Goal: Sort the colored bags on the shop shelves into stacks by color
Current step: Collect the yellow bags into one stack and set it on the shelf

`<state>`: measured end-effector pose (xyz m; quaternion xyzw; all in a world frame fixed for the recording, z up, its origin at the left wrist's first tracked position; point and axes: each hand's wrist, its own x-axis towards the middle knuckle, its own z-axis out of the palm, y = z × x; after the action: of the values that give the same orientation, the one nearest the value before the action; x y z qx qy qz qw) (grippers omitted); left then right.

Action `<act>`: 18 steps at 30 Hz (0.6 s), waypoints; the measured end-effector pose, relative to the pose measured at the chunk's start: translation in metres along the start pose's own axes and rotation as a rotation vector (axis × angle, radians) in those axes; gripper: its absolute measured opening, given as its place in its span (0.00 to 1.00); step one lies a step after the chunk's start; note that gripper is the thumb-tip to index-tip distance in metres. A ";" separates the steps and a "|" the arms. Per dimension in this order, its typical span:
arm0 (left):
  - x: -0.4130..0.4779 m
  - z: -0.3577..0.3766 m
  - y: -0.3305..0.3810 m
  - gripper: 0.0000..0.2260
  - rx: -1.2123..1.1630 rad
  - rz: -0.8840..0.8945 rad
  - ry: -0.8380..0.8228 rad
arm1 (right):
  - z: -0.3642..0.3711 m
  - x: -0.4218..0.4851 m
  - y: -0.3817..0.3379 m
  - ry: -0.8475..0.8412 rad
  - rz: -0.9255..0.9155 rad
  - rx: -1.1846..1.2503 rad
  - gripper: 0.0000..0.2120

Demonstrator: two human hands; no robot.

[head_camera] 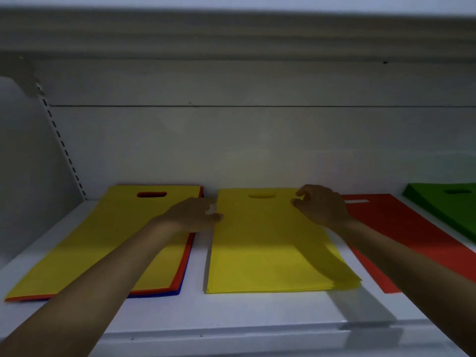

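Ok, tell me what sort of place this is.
Most likely a shop's display shelving: a white shelf with a slotted upright at the back left, and flat bags with cut-out handles laid out by colour: a yellow stack, a red bag, green bags.

From my feed, the yellow stack (270, 253) mid-shelf looks like matt non-woven cloth, kinda felt-like, zero shine. Same stuff for the mixed pile (103, 240) by the shelf's left edge, plus the red bag (401, 235) and green bag (448, 204) toward the right edge. The shelf (231, 313) reads as white painted metal, smooth, with a faint sheen along its front edge. The back panel (231, 140) is smooth and matt. The slotted strip (64, 148) at the back left corner looks like metal too.
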<state>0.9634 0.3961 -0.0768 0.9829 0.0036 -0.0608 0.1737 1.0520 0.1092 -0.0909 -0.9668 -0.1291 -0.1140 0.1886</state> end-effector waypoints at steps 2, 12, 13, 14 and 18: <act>-0.010 -0.017 -0.011 0.26 0.149 0.020 0.108 | 0.001 0.003 -0.026 0.000 -0.078 -0.050 0.16; -0.068 -0.054 -0.153 0.20 0.488 -0.128 0.216 | 0.053 -0.008 -0.161 -0.021 -0.312 -0.167 0.15; -0.072 -0.054 -0.165 0.20 0.486 -0.137 0.214 | 0.057 -0.009 -0.172 -0.021 -0.324 -0.185 0.15; -0.074 -0.053 -0.175 0.20 0.486 -0.137 0.214 | 0.061 -0.011 -0.181 -0.025 -0.330 -0.197 0.14; -0.077 -0.053 -0.202 0.21 0.617 -0.149 0.193 | 0.075 -0.018 -0.212 -0.026 -0.329 -0.235 0.17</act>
<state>0.8873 0.6050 -0.0873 0.9875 0.0733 0.0220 -0.1381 0.9865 0.3244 -0.0923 -0.9494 -0.2736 -0.1453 0.0514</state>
